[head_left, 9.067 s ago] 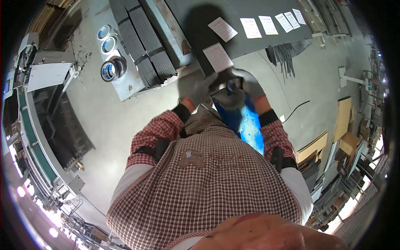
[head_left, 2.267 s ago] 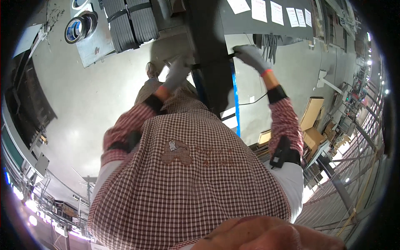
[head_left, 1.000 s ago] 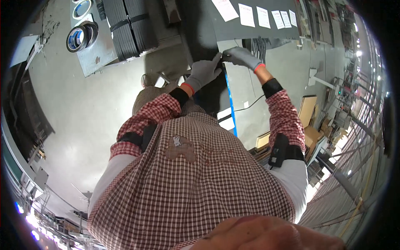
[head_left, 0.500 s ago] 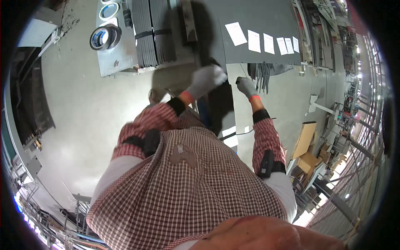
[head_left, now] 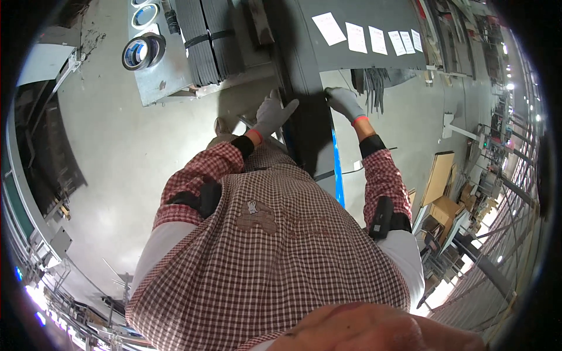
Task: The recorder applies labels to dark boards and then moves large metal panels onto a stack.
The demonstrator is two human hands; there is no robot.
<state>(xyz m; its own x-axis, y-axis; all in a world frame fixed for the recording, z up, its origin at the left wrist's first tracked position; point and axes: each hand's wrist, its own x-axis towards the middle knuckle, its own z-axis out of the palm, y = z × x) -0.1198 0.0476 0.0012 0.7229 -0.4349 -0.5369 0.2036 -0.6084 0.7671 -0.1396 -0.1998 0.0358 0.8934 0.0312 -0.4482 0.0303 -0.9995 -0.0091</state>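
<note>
A long black board stretches away in front of me, with a narrow bright blue strip along its right side near my body. My left hand, in a grey glove, is at the board's left edge. Its thumb stands apart from the fingers, and nothing shows in it. On the opposite edge, my gloved right hand has its fingers bent together at the board's rim; their tips are partly hidden.
Bundled dark strips lie on a metal table at the left, beside tape rolls. Several white paper slips rest on the dark surface ahead. Dark strips hang below it. Cardboard stands at the right.
My left hand has drawn back to the board's left edge and its fingers have spread. My right hand has moved up to the right edge. The blue strip now shows where white papers were visible.
</note>
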